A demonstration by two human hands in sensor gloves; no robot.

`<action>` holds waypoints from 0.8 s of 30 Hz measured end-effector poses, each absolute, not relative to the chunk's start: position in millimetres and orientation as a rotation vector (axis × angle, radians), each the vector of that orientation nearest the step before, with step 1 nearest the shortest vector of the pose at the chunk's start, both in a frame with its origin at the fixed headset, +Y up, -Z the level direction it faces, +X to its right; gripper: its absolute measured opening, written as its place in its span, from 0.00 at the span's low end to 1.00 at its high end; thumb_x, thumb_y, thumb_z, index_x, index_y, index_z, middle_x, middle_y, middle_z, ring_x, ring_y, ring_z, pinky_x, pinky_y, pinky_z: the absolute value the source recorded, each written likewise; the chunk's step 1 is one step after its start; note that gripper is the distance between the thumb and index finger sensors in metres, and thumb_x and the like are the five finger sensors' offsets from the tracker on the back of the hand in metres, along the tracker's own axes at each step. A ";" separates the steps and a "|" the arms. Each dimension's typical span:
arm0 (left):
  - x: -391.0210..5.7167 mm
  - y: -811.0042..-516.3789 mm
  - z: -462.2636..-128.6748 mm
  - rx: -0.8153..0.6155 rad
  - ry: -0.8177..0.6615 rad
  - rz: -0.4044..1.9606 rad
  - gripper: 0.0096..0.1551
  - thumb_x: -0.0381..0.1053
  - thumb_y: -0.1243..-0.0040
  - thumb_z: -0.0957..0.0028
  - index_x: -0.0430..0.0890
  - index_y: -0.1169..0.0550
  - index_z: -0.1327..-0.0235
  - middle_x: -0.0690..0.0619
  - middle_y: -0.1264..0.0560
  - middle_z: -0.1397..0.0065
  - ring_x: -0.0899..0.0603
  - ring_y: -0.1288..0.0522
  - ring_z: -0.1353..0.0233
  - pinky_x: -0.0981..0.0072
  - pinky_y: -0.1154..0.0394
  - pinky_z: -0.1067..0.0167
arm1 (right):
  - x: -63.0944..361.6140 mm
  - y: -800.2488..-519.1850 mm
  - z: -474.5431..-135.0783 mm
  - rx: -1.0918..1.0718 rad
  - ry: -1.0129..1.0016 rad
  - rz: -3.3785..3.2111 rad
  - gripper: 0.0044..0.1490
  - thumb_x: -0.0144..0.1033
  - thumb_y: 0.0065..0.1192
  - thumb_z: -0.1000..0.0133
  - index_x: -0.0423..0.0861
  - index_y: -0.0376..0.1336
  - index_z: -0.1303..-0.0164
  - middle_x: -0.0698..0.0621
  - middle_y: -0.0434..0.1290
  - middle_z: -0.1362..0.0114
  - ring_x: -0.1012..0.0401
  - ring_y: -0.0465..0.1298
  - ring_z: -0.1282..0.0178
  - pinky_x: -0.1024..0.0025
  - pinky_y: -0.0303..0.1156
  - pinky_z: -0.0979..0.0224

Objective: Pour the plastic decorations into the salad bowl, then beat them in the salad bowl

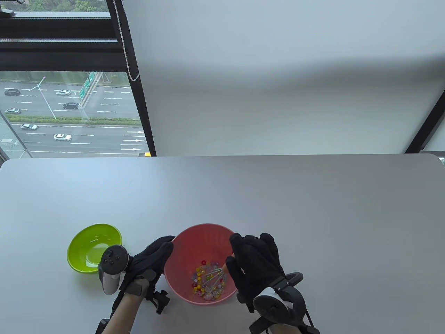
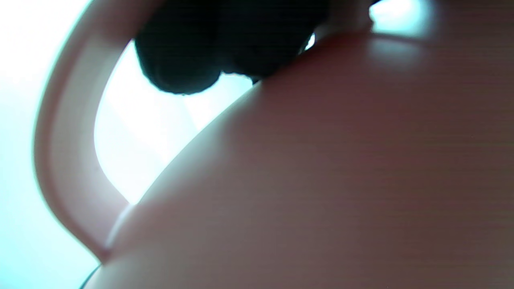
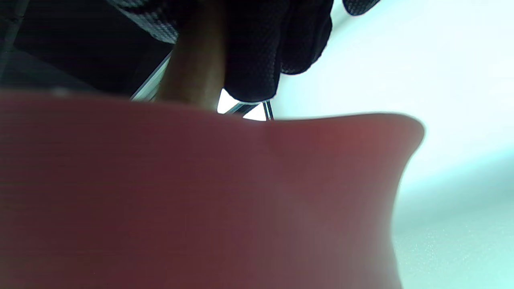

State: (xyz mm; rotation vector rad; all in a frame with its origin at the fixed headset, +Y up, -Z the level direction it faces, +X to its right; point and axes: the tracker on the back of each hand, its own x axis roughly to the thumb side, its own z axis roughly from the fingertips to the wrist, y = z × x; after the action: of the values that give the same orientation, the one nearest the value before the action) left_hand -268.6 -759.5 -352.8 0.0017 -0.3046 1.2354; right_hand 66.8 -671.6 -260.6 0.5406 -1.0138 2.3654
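Note:
A pink salad bowl point(image 1: 194, 240) stands near the table's front edge, holding several small coloured plastic decorations point(image 1: 205, 283). My right hand point(image 1: 255, 266) grips a whisk by its handle; the whisk's wires point(image 1: 215, 275) dip among the decorations. My left hand point(image 1: 151, 259) holds the bowl's left rim, fingers curled over it. In the left wrist view the bowl's pink wall point(image 2: 321, 180) fills the frame with dark fingertips point(image 2: 180, 60) on the rim. In the right wrist view gloved fingers point(image 3: 257, 52) wrap the orange handle point(image 3: 196, 68) above the bowl wall point(image 3: 200, 192).
An empty green bowl point(image 1: 92, 240) sits left of the pink bowl, close to my left wrist. The grey table point(image 1: 278, 195) stretches back to a white wall, with a window at the far left.

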 end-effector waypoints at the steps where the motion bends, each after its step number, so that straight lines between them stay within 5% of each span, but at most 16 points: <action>1: -268.3 -759.6 -352.8 0.001 -0.305 1.236 0.38 0.72 0.50 0.40 0.43 0.22 0.35 0.55 0.18 0.67 0.41 0.19 0.53 0.38 0.37 0.28 | 67.0 -671.8 -261.0 0.536 -1.005 2.357 0.39 0.62 0.52 0.36 0.59 0.49 0.17 0.62 0.77 0.40 0.59 0.69 0.27 0.50 0.50 0.14; 11: -268.3 -759.6 -352.8 0.000 -0.305 1.237 0.38 0.71 0.50 0.40 0.43 0.22 0.35 0.55 0.18 0.67 0.41 0.19 0.53 0.38 0.37 0.28 | 59.4 -673.4 -259.9 0.567 -1.017 2.406 0.36 0.61 0.64 0.41 0.60 0.57 0.25 0.63 0.78 0.37 0.60 0.70 0.26 0.50 0.52 0.15; 24: -268.4 -759.5 -352.7 0.000 -0.305 1.236 0.38 0.71 0.50 0.40 0.43 0.22 0.35 0.55 0.18 0.67 0.41 0.19 0.53 0.38 0.37 0.28 | 55.7 -670.5 -252.6 0.612 -1.207 2.485 0.37 0.60 0.62 0.39 0.60 0.54 0.22 0.62 0.77 0.35 0.60 0.68 0.24 0.51 0.51 0.15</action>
State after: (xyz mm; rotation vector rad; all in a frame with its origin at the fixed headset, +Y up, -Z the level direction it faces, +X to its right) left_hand -268.4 -759.5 -352.7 0.0003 -0.3052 1.2360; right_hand 55.7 -670.5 -252.6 0.6117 -1.2066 2.4847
